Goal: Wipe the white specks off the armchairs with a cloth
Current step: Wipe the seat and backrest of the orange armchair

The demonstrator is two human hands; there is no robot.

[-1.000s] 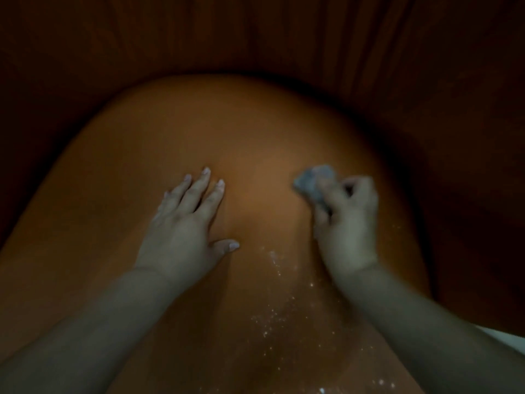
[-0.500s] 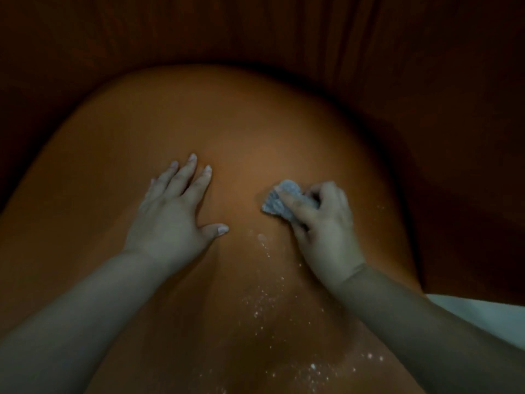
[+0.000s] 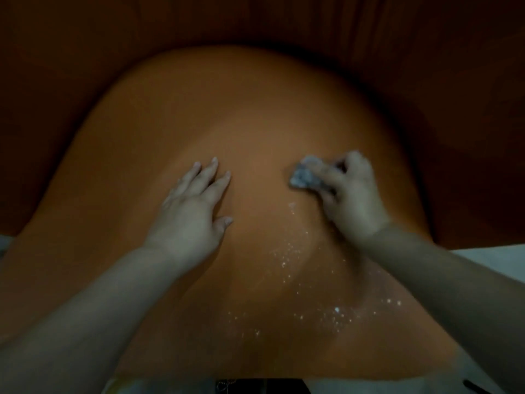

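An orange armchair seat fills the middle of the view. White specks lie scattered over its near right part, trailing up toward the cloth. My right hand grips a small crumpled grey-white cloth and holds it against the seat, just above the top of the speck trail. My left hand rests flat on the seat to the left, fingers straight and spread, holding nothing.
The dark brown-red backrest and sides of the armchair wrap around the seat at the top, left and right. A pale floor shows past the seat's right edge. The scene is dim.
The cloth in my right hand swept left across the seat and has now moved back to the right. My left hand stays flat in the same place. My view has pulled back a little.
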